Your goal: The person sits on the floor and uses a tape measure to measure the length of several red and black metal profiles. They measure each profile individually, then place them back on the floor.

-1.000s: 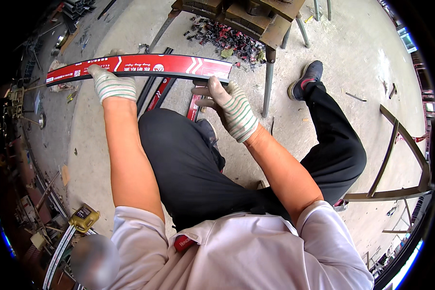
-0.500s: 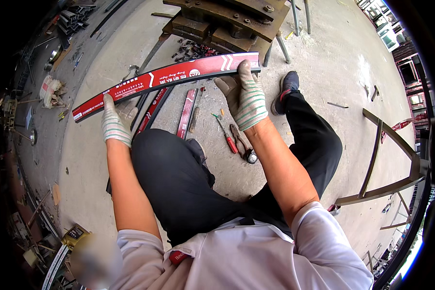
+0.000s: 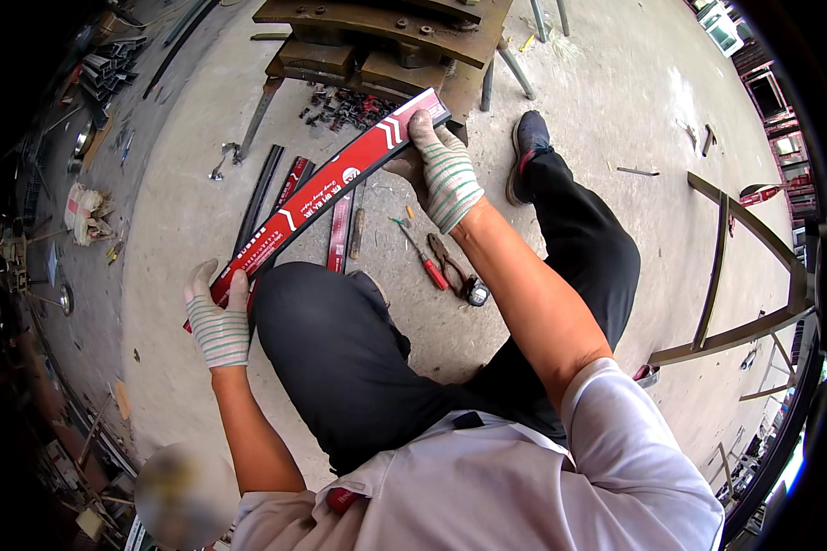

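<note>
A long, dark metal profile strip (image 3: 308, 202) with red and white printed film on its face is held aslant above the floor, its far end up at the right. My right hand (image 3: 446, 172), in a white and green striped work glove, grips it near that far end, thumb on the face. My left hand (image 3: 220, 321), gloved alike, has thumb and fingers on either side of the strip's near end beside my bent knee. Beneath the strip lie more dark and red-faced profiles (image 3: 261, 202), partly hidden by it.
A heavy brown metal stand (image 3: 340, 60) is ahead, with small dark and red pieces (image 3: 354, 107) under it. Right of my knee lie a red-handled screwdriver (image 3: 432, 273), pliers (image 3: 446, 262) and a tape measure (image 3: 475, 292). A bent metal frame (image 3: 744, 332) stands at the right.
The strip has swung from nearly level to a steep slant. My left hand has come down and nearer with its end; my right hand has shifted slightly left.
</note>
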Demonstrator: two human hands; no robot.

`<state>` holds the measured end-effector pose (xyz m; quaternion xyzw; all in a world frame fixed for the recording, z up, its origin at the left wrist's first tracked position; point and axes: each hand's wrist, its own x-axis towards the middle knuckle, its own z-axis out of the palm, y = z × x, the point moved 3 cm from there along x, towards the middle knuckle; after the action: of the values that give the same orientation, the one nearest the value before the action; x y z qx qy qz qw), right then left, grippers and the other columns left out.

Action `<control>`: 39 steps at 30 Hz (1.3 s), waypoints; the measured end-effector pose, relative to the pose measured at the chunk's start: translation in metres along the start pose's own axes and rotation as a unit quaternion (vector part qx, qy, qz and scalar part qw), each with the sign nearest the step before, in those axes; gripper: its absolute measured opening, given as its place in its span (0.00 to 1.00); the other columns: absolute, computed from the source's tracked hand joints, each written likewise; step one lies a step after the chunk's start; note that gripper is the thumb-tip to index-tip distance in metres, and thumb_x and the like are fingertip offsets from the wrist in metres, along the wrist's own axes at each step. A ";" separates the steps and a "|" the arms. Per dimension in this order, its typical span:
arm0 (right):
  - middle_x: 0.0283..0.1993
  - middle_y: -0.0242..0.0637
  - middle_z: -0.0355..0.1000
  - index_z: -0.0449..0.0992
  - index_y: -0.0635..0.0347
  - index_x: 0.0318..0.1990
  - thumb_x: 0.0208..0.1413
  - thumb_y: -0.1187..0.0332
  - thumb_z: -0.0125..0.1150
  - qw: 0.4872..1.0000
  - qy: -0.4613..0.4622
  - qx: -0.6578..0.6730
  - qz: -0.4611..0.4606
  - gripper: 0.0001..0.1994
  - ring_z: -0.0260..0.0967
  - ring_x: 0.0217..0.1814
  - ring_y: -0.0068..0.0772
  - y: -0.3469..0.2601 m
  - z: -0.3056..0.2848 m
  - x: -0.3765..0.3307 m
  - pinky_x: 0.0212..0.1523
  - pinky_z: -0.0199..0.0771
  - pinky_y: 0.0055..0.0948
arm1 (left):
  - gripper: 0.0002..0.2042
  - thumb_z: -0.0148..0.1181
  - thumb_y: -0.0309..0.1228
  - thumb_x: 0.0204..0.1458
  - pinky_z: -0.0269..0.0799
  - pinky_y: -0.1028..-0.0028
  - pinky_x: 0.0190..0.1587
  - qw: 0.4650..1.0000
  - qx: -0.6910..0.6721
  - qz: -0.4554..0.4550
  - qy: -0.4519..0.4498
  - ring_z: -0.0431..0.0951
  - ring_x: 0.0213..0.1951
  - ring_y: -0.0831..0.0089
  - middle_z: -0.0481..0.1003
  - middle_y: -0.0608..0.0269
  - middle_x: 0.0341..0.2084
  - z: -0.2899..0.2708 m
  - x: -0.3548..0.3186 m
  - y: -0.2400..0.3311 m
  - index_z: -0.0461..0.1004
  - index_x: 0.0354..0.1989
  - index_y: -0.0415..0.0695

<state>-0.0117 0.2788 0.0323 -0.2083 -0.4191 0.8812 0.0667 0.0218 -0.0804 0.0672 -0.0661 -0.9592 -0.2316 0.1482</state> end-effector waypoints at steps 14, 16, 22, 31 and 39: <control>0.59 0.41 0.73 0.69 0.59 0.64 0.64 0.49 0.63 0.953 -0.268 0.142 0.009 0.29 0.71 0.62 0.36 0.016 0.011 -0.002 0.64 0.71 0.43 | 0.15 0.71 0.25 0.49 0.74 0.58 0.44 0.995 -0.008 0.086 -0.046 0.76 0.39 0.50 0.75 0.50 0.38 0.014 -0.045 -0.035 0.74 0.44 0.41; 0.60 0.42 0.73 0.69 0.59 0.65 0.63 0.49 0.64 0.952 -0.267 0.147 0.018 0.30 0.70 0.63 0.37 0.016 0.012 -0.003 0.66 0.70 0.45 | 0.16 0.71 0.25 0.49 0.74 0.58 0.43 0.995 0.003 0.097 -0.025 0.76 0.39 0.50 0.75 0.50 0.38 0.012 -0.047 -0.035 0.74 0.45 0.42; 0.60 0.44 0.74 0.69 0.61 0.64 0.62 0.50 0.65 0.955 -0.255 0.151 0.030 0.31 0.70 0.63 0.39 0.015 0.011 -0.006 0.66 0.68 0.45 | 0.14 0.72 0.27 0.50 0.74 0.58 0.43 0.994 0.019 0.108 -0.021 0.76 0.39 0.51 0.76 0.51 0.37 0.008 -0.043 -0.031 0.76 0.43 0.41; 0.37 0.29 0.75 0.77 0.55 0.47 0.66 0.54 0.62 0.993 0.001 -0.081 0.090 0.15 0.75 0.33 0.23 0.034 -0.004 0.019 0.36 0.82 0.26 | 0.15 0.59 0.35 0.63 0.75 0.60 0.46 0.974 -0.068 -0.030 -0.215 0.80 0.40 0.46 0.80 0.42 0.37 0.039 -0.062 -0.047 0.78 0.49 0.35; 0.28 0.25 0.71 0.78 0.54 0.38 0.65 0.50 0.63 0.988 0.051 -0.143 0.033 0.16 0.68 0.26 0.19 0.026 -0.003 0.029 0.30 0.75 0.21 | 0.26 0.51 0.50 0.67 0.74 0.60 0.47 0.934 -0.108 -0.137 -0.313 0.82 0.39 0.50 0.81 0.41 0.37 0.040 -0.046 -0.005 0.78 0.49 0.35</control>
<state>-0.0350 0.2732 0.0016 -0.2745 -0.5296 0.8021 0.0284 0.0545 -0.0684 0.0166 -0.0193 -0.9259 -0.3194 -0.2009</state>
